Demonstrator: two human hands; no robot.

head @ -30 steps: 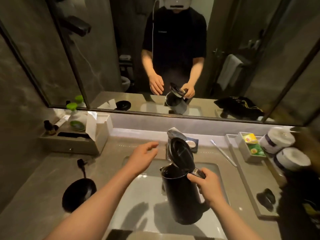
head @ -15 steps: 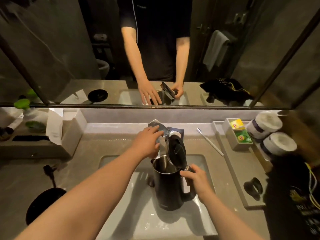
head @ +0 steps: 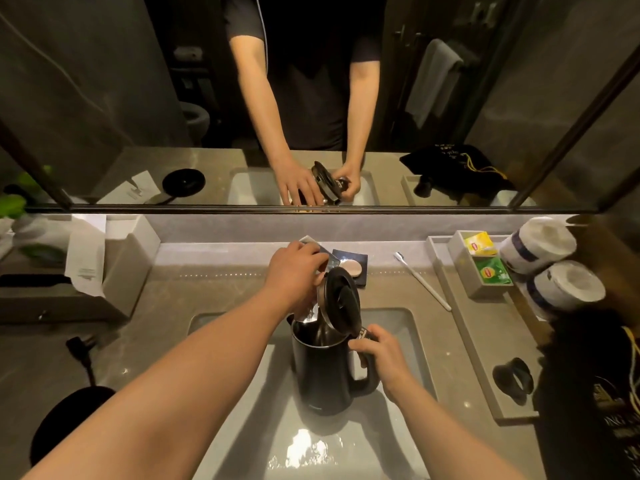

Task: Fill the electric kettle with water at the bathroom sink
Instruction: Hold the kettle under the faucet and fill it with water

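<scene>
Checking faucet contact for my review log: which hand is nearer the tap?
Left. The left hand rests on the tap behind the kettle; the right hand grips the kettle handle, nearer the person.

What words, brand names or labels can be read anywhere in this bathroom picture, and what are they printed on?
Nothing can be quoted with confidence.
Yellow tea sachet: red logo, too blurred to read.
Green tea sachet: red-and-yellow logo, too blurred.
Black electric kettle: faint small mark near the base, unreadable.
White folded paper card: tiny print, too small.
Black drawstring bag: pale lettering, cut off and blurred.
</scene>
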